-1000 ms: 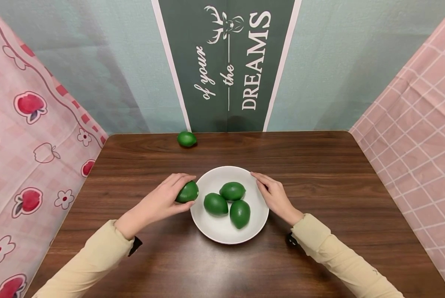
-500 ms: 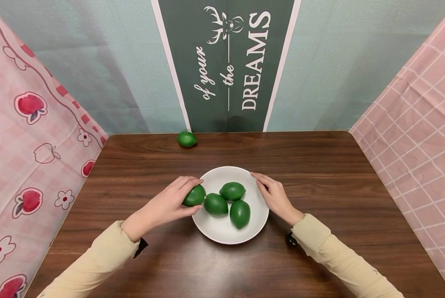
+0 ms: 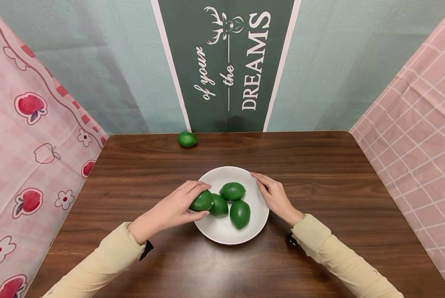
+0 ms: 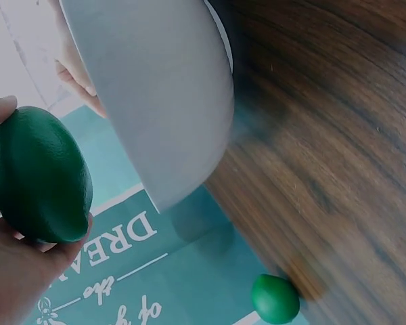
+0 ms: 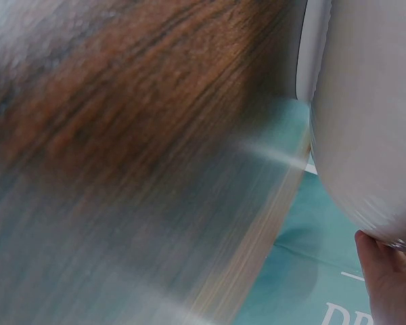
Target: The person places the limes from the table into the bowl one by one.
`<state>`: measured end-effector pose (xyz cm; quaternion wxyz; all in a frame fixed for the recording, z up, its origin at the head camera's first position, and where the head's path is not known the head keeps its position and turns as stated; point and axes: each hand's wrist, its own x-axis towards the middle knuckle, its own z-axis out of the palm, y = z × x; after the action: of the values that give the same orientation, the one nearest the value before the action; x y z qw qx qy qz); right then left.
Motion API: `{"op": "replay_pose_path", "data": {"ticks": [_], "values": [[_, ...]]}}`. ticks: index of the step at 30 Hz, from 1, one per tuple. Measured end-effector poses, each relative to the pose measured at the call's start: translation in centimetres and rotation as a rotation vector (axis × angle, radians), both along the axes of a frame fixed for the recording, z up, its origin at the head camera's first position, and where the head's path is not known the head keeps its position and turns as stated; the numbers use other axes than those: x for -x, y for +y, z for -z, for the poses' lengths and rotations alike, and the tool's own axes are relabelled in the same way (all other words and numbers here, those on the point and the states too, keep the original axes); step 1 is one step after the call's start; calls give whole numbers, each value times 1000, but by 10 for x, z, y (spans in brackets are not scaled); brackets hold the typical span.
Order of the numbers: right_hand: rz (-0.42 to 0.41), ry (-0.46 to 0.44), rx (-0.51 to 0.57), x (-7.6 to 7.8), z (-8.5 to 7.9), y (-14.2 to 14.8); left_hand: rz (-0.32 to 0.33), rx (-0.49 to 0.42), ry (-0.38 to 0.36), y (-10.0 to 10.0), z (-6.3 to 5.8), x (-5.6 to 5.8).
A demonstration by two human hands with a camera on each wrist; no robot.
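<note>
My left hand [image 3: 174,207] holds a green lime [image 3: 201,201] between fingers and thumb, over the left rim of a white bowl [image 3: 216,229]. In the left wrist view this lime [image 4: 40,172] appears above the level of the bowl's rim. Three more limes lie inside the bowl: one at the back [image 3: 232,191], one at the right [image 3: 240,214] and a third lime [image 3: 219,205] partly covered by the held one. My right hand [image 3: 276,196] rests with extended fingers on the bowl's right rim; its fingertips [image 5: 364,244] touch the outer wall in the right wrist view.
Another lime [image 3: 186,139] sits near the back edge of the brown wooden table [image 3: 319,165]. Behind it hangs a teal cloth [image 3: 133,82] with a dark printed panel. Pink patterned cloths stand at the left [image 3: 28,165] and right [image 3: 412,124].
My left hand has carried its lime to the right, from beside the bowl's left rim to over it, now overlapping a lime inside. The right hand and bowl have stayed put.
</note>
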<state>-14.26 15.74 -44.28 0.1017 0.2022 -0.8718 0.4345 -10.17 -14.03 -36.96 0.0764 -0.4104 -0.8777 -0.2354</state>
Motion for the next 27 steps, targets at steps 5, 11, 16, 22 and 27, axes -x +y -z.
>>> {"op": "replay_pose_path", "data": {"ticks": [5, 11, 16, 22, 27], "values": [[-1, -1, 2, 0, -1, -1, 25, 2, -2, 5, 1, -2], [0, 8, 13, 0, -1, -1, 65, -4, 12, 9, 6, -2], [3, 9, 16, -1, -2, -2, 86, -1, 10, 14, 10, -3], [9, 14, 10, -1, -2, -1, 110, -1, 30, 19, 14, -5], [7, 12, 9, -1, -2, -2, 130, 3, 23, 22, 17, -7]]}}
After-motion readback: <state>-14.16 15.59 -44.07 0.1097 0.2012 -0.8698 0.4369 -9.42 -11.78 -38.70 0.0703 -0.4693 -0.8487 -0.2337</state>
